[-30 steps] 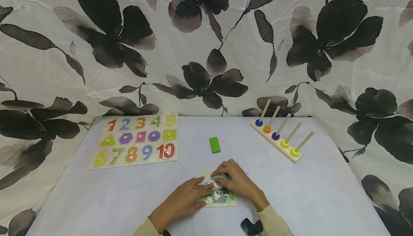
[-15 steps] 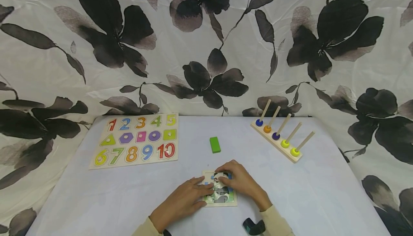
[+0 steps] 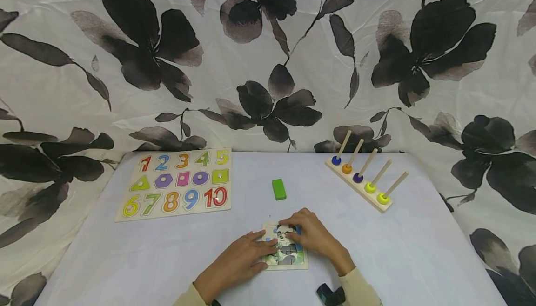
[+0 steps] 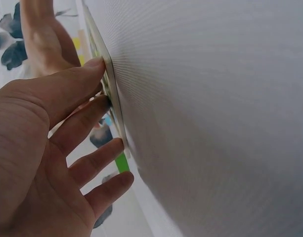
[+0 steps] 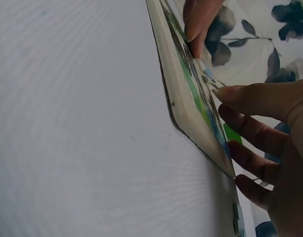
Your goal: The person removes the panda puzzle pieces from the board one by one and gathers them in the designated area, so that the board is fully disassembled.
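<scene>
A small square panda picture puzzle (image 3: 286,259) in a pale wooden frame lies on the white table in front of me. From its left side, my left hand (image 3: 239,257) rests its outstretched fingers on the puzzle, with the thumb at the lower left edge of the frame (image 4: 113,79). My right hand (image 3: 314,235) touches the upper right part, thumb beside the panda's face and index finger at the top edge. In the right wrist view, its fingers (image 5: 257,133) are loosely extended along the board's side. The fingers cover part of the picture.
Beyond the puzzle lies a green block (image 3: 278,189). A number-and-shape board (image 3: 177,213) is at the back left. At the back right stands a wooden peg rack (image 3: 361,187) with coloured beads. A black device (image 3: 330,294) sits by the right wrist.
The right hand has shifted slightly right and back over the puzzle, exposing the panda's face, which its fingers covered before. The left hand has stayed in place.
</scene>
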Available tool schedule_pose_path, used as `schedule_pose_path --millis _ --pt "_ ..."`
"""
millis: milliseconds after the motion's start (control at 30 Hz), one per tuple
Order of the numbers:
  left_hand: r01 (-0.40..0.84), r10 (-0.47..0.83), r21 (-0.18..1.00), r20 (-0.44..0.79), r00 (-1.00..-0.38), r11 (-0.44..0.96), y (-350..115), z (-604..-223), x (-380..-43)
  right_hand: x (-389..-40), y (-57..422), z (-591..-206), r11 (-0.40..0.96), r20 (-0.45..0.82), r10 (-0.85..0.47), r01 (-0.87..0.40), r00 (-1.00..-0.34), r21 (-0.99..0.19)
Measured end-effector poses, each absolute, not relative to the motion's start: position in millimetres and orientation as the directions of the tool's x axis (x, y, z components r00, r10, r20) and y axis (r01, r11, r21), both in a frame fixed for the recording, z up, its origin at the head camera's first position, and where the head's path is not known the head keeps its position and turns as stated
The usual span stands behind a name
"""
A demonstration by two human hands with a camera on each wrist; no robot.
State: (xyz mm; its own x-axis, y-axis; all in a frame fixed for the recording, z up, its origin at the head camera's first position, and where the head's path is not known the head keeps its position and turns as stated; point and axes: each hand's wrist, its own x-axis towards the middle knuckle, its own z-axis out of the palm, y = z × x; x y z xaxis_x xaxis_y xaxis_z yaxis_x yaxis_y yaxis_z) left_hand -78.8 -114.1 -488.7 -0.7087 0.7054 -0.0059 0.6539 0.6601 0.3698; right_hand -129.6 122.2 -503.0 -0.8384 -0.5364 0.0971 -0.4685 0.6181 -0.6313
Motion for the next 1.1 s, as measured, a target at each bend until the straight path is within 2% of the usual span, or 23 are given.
schedule_pose_path --millis 267,500,667,1100 --pt "0.646 0.701 0.376 -0.013 -0.713 0.664 -114 -488 -78 -131 124 -504 0.579 0.088 -0.501 -0.409 -0.861 -0.706" --pt "0.645 0.697 0.372 -0.006 -0.717 0.667 -113 -489 -78 -133 136 -500 0.511 0.039 -0.436 -0.283 -0.899 -0.811" --pt "0.649 0.698 0.377 0.009 -0.716 0.661 -113 -489 -77 -135 155 -496 0.467 0.063 -0.408 -0.268 -0.911 -0.843" --pt "0.633 0.688 0.391 0.001 -0.726 0.668 -113 -489 -77 -133 225 -495 0.467 0.026 -0.347 -0.197 -0.938 -0.862"
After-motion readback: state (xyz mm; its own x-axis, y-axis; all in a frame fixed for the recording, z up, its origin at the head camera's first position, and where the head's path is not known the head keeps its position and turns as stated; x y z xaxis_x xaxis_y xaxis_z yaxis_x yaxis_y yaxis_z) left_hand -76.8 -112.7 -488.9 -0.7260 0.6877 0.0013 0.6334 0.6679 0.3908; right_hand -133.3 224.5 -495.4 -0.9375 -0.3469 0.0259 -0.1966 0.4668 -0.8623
